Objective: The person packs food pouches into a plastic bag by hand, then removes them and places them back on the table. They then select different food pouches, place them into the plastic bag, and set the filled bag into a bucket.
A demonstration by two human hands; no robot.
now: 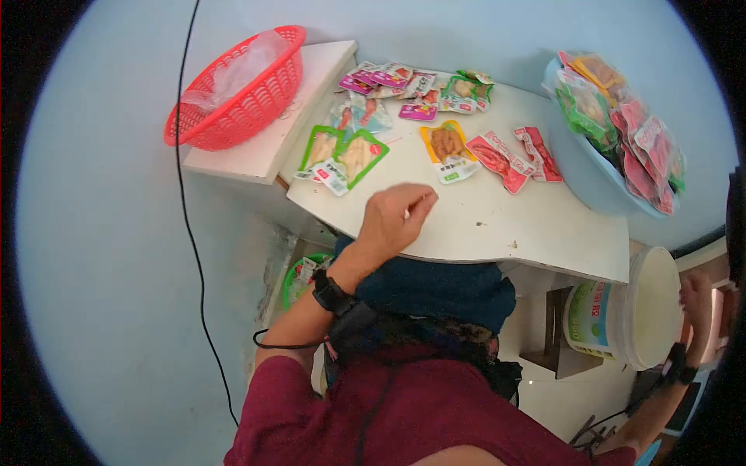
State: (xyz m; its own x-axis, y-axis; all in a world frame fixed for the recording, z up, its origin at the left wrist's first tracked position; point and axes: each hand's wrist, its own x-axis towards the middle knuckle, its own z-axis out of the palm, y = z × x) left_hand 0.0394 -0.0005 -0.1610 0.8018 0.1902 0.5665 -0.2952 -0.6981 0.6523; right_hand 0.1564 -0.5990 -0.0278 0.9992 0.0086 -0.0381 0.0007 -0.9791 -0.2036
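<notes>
My left hand (pixel 398 216) rests on the white table (pixel 497 225) near its front edge, with the fingers curled in and nothing visible in them. The nearest snack packets are the orange one (pixel 449 149) and a pair of green ones (pixel 342 158), both a little beyond the hand. Red packets (pixel 513 159) lie to the right of the orange one, and several mixed packets (pixel 412 87) sit at the table's far edge. My right hand (pixel 697 301) is at the far right edge of the view, beside a white bucket (pixel 622 314); its fingers are partly cut off.
A red plastic basket (pixel 241 105) with a clear bag in it stands on a white shelf at the left. A light blue bowl (pixel 590 179) heaped with packets is at the right. A green bowl (pixel 299 273) sits below the table. A black cable (pixel 190 233) hangs down the wall.
</notes>
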